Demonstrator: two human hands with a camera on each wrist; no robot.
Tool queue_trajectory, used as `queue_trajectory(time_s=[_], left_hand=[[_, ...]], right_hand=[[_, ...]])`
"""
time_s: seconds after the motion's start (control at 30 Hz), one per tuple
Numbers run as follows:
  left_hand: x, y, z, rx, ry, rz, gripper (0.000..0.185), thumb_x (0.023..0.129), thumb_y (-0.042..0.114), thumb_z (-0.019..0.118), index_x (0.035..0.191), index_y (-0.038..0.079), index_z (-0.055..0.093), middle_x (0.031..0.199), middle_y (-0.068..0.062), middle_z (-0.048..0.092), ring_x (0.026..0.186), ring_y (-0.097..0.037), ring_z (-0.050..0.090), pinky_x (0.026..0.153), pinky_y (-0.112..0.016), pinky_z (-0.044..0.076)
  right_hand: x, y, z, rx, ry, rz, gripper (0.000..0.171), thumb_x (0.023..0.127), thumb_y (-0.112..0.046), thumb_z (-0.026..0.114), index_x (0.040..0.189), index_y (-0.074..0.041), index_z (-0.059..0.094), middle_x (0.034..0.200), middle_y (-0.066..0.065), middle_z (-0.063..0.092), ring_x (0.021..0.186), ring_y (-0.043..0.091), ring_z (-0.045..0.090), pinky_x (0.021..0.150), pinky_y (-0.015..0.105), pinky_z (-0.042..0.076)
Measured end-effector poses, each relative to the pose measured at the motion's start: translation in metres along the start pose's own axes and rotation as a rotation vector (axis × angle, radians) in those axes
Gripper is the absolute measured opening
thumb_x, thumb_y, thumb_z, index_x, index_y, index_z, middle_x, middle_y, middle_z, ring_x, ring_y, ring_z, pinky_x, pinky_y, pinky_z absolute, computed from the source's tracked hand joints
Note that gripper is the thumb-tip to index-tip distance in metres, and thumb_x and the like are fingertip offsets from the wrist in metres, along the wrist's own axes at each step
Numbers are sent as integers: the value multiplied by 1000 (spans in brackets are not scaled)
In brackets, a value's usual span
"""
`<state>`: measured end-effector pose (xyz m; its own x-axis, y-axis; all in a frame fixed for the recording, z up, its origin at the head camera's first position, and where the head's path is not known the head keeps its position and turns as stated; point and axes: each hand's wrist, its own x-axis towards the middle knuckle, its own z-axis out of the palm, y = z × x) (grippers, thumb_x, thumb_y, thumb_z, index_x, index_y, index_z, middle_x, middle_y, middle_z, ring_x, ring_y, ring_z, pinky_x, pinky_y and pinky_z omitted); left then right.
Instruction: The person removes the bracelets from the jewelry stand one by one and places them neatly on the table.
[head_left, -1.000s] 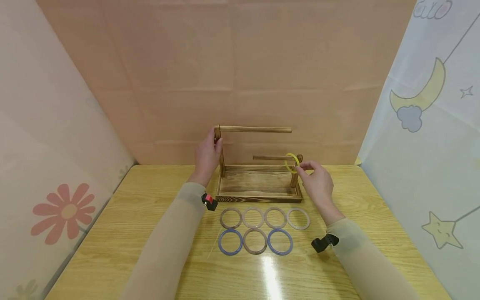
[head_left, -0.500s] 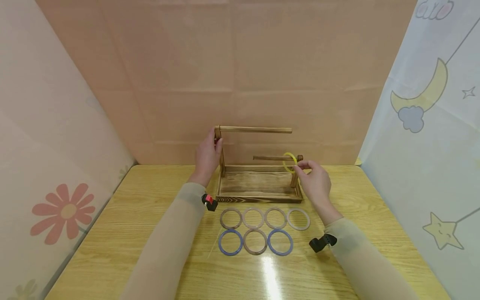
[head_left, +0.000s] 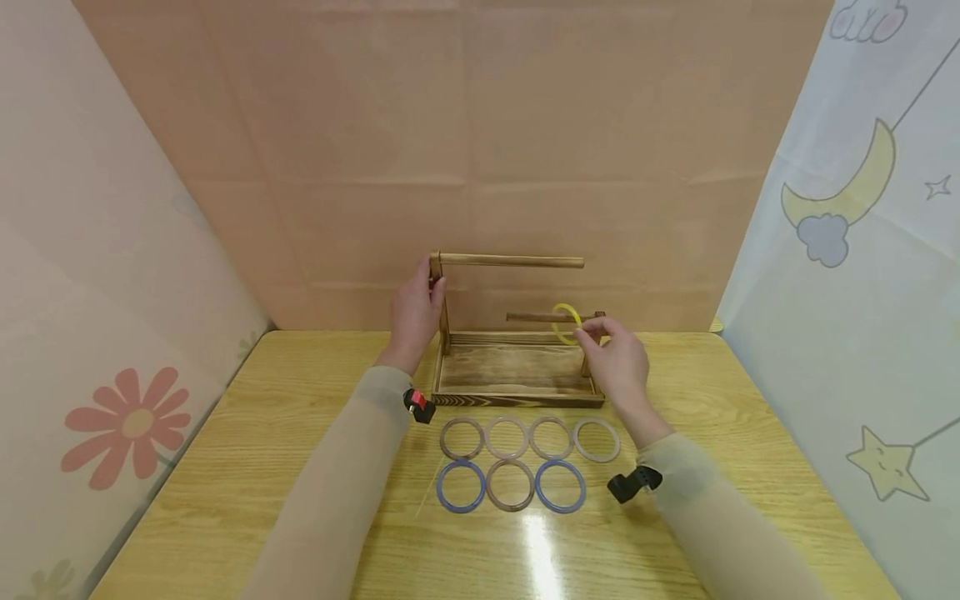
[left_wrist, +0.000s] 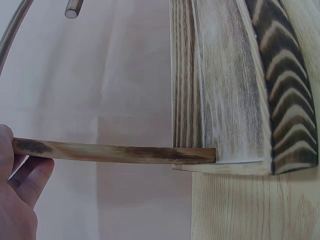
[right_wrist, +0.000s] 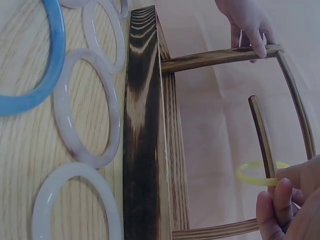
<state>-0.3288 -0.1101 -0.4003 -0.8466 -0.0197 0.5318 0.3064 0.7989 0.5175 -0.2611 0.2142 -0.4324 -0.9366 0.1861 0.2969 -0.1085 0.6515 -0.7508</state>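
A wooden bangle stand (head_left: 517, 401) has a tray base, a high rod (head_left: 510, 260) on its left post and a lower rod (head_left: 525, 317) on its right post. My left hand (head_left: 415, 312) grips the top of the left post (left_wrist: 110, 152), thumb on the near side. Between thumb and fingers, my right hand (head_left: 621, 358) pinches a yellow bangle (right_wrist: 252, 181). That bangle encircles the lower rod, partway along it, as the right wrist view shows. My right hand hides much of the right post in the head view.
Before the stand, bangles lie flat in two rows: a back row with a white bangle (head_left: 597, 440) at its right end, and a front row with a blue bangle (head_left: 560, 485) at its right. A beige cloth (head_left: 465, 167) hangs behind the wooden table (head_left: 300, 400).
My right hand has moved left with the yellow bangle, from beside the right post along the lower rod toward its free end. My left hand has stayed on the left post.
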Motion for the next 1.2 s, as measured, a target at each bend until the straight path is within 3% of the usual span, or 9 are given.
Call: queue_trajectory(time_s=[0.2,0.4,0.87,1.2], left_hand=[[0,-1,0,6,-3,-9,28,115,22,64,136,6,56,100,-16,74,85,-39,73,78,-57,58],[0,-1,0,1,-7,-13,30,115,21,64,139,5,56,105,-17,76,89,-38,74,80,-56,59],[0,-2,1,-3,-1,-11,28,115,20,65,137,5,57,107,-17,76,92,-39,75,83,-57,60],[1,-3,2,-6,3,3,29,115,21,64,138,6,57,109,-18,76,93,-40,75,83,-58,60]], right_hand=[[0,-6,4,17,-9,-9,24,108,-36,76,114,-13,80,108,6,78,81,27,67,71,41,46],[0,-12,8,22,-16,-18,24,107,-35,77,113,-12,79,109,7,79,86,29,68,70,42,46],[-1,-22,21,44,-60,-27,23,107,-36,76,115,-15,79,115,5,80,68,22,64,61,40,47],[-2,-32,27,49,-68,-36,22,107,-35,76,114,-15,80,114,4,80,78,24,67,65,40,48]])
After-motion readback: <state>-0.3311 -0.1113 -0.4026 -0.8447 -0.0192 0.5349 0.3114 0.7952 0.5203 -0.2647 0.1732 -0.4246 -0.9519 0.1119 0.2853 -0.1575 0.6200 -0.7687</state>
